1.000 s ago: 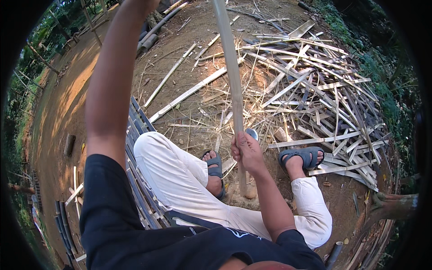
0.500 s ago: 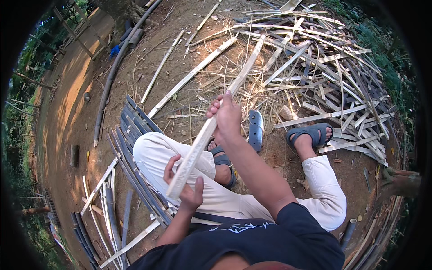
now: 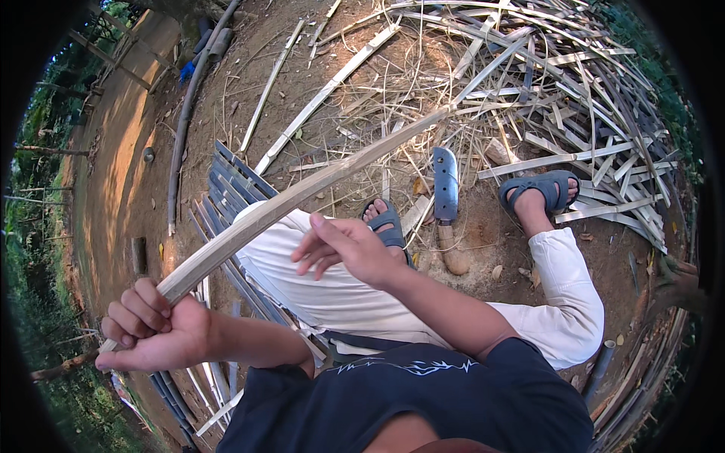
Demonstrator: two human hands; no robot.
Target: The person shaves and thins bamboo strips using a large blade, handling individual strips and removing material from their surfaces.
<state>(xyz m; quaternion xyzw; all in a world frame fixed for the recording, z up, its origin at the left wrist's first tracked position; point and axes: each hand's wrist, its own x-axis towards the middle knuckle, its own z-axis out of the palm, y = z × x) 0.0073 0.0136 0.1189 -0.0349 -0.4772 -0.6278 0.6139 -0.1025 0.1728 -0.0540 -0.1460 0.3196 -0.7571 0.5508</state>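
Observation:
A long pale bamboo strip slants across in front of me, its far tip near the scrap pile. At the lower left my left hand is wrapped round its near end. Beneath the strip's middle, my right hand is open with fingers apart; it holds nothing and appears clear of the strip. A cleaver with a wide dark blade, holes in it and a rounded wooden handle lies on the ground between my feet.
Many bamboo offcuts are heaped at the far right. Split dark-backed bamboo slats lie by my left leg, with more strips behind. A long dark pole stretches along the left. Thin shavings litter the dirt ahead.
My left hand has swung out to the lower left with the strip's near end. My right hand has let go of the strip and come nearer. The cleaver's handle now shows.

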